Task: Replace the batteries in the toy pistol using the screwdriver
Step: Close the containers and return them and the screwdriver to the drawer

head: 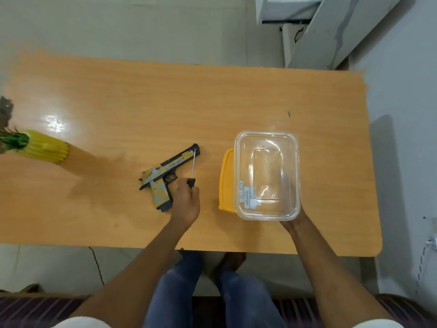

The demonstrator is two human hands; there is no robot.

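Our left hand (186,200) was curled around the black handle of a slim screwdriver with a thin silver shaft (192,172), gripping it low on the wooden tabletop (142,95), with the shaft running up and away from the knuckles so that its tip lay over the muzzle end of the toy pistol, a black plastic gun with yellow and grey camouflage patches (165,174). That pistol lay flat on its side just to the left of this hand, its grip pointing back toward us and almost touching the thumb side of the hand, its barrel slanting away to the upper right. Whether the screwdriver's tip actually touched the barrel, we could not tell. Our right hand (292,221) was at the near right corner of a clear rectangular plastic container (293,176), mostly hidden under and behind it; it met the box at that corner, but we could not tell how the fingers lay. A white label showed through the container's clear base close to this hand. Wedged beside the container on the side toward our left hand, and partly beneath it, was a yellow plastic lid (225,181), sitting between our two hands. Far out to the left of our left hand, well apart from the pistol, a ribbed yellow vase holding green stems (45,147) stood near the table's edge.
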